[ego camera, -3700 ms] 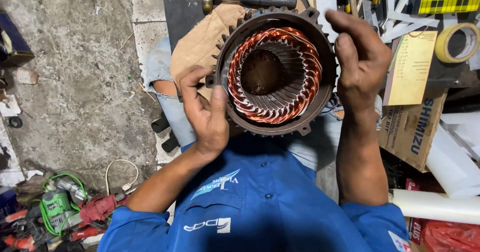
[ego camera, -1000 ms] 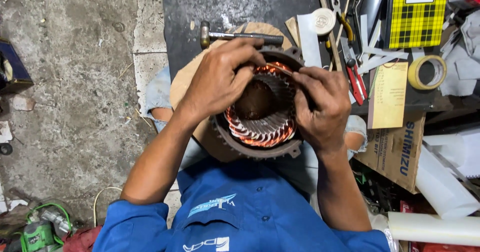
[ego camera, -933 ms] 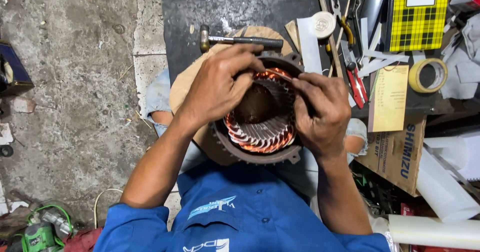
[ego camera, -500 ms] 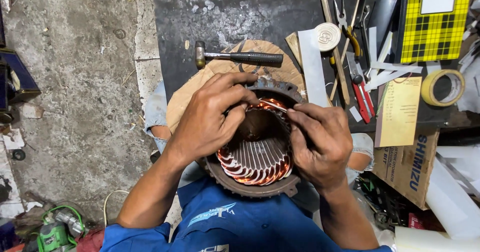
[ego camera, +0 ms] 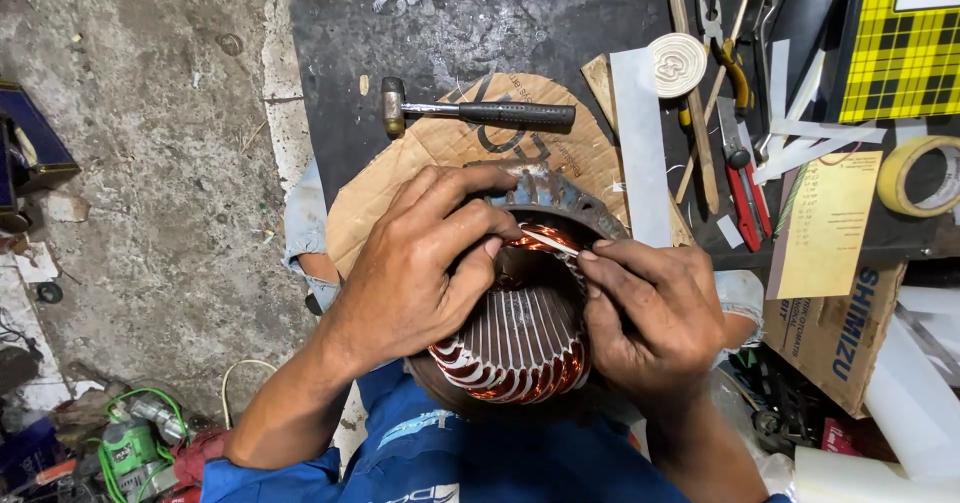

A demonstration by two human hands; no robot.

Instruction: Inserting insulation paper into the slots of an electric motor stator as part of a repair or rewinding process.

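Fingertips (ego camera: pixel 590 255) of right hand (ego camera: pixel 650 313) and left hand (ego camera: pixel 420 263) pinched shut on a thin pale strip (ego camera: pixel 553 244), lying crosswise at the far rim of the motor stator (ego camera: pixel 520 338), just above copper windings (ego camera: pixel 500 373). Bore tilted toward the body. Beyond, cardboard disc (ego camera: pixel 440 153), hammer (ego camera: pixel 480 113), stained concrete floor (ego camera: pixel 150 163)

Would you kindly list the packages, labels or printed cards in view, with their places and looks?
Cardboard box: right of the right hand, brown, blue lettering on its side.
Yellow card: on top of that box, oblong, pale yellow, fine print.
Checked packet: top right corner, yellow and black plaid, white label.
Cardboard disc: under the hammer, round, brown, dark printing.
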